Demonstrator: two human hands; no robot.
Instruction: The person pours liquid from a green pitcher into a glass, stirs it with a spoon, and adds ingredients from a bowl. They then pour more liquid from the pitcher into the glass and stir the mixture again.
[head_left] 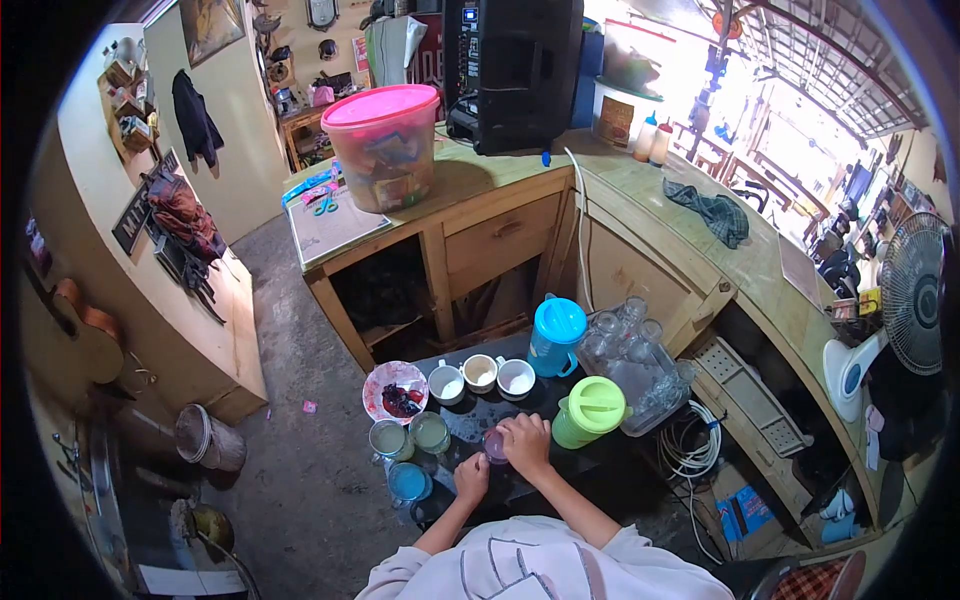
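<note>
At the dark table (pixel 468 424), left hand (pixel 472 478) and right hand (pixel 526 443) grasp a purplish glass (pixel 494 446).

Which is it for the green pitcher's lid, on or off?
On: the lid covers the top of the green pitcher, and no open mouth shows from above.

Three mugs (pixel 481 374) behind the hands (pixel 524 441), between a plate (pixel 396 392) on the left and pitchers (pixel 592 412) on the right.

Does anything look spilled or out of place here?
A pink scrap lies on the floor like litter, a cloth sits crumpled on the counter, and pale specks in front of the white mugs suggest drips on the dark table.
</note>
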